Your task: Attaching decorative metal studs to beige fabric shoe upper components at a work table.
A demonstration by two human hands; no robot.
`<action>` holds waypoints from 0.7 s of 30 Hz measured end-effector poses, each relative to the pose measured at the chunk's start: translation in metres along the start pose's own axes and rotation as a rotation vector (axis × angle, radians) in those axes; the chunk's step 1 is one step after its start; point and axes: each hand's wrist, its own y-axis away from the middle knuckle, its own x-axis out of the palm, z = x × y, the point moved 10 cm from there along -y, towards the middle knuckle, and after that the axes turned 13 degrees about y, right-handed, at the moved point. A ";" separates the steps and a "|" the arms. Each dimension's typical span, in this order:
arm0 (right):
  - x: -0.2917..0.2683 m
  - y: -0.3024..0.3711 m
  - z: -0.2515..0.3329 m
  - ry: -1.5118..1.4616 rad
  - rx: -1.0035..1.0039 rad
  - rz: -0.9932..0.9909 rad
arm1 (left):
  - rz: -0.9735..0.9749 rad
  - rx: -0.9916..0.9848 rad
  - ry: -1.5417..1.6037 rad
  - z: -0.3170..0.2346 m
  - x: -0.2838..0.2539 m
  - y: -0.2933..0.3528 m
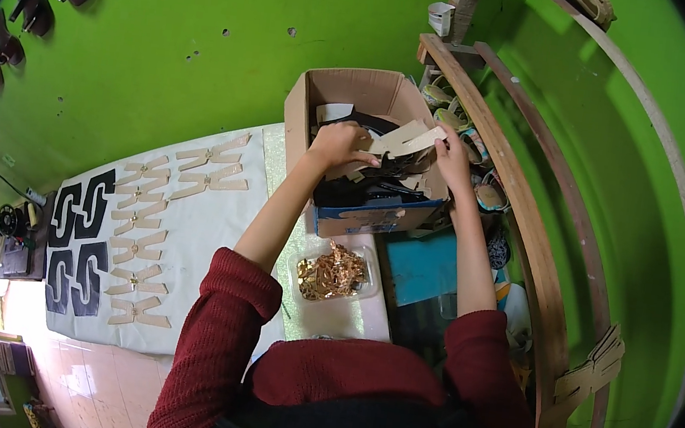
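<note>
Beige strip [420, 142] is sitting pinched in right grip [453, 163], left grip [338, 144] can't tell, possibly snagging if crowding black scraps [369, 192] are catching it.

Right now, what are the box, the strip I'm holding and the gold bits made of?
Box: probably cardboard, stiff, matte brown inside. Strip: card or leatherlike sheet, thin, dull beige; can't tell which. Gold bits: metal or coated plastic, given their shine.

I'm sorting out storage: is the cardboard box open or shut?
The cardboard box is open: its top is uncovered, black pieces show inside, and the left hand reaches over its contents.
</note>
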 end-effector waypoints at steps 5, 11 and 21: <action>0.010 0.005 0.012 0.174 -0.122 0.072 | 0.188 -0.063 -0.078 0.016 0.043 0.005; 0.022 0.012 0.015 0.280 -0.173 0.063 | -0.033 0.016 -0.333 0.005 0.023 -0.001; 0.034 0.051 0.134 -0.120 -0.352 0.318 | -0.668 0.149 -0.056 -0.057 -0.087 0.105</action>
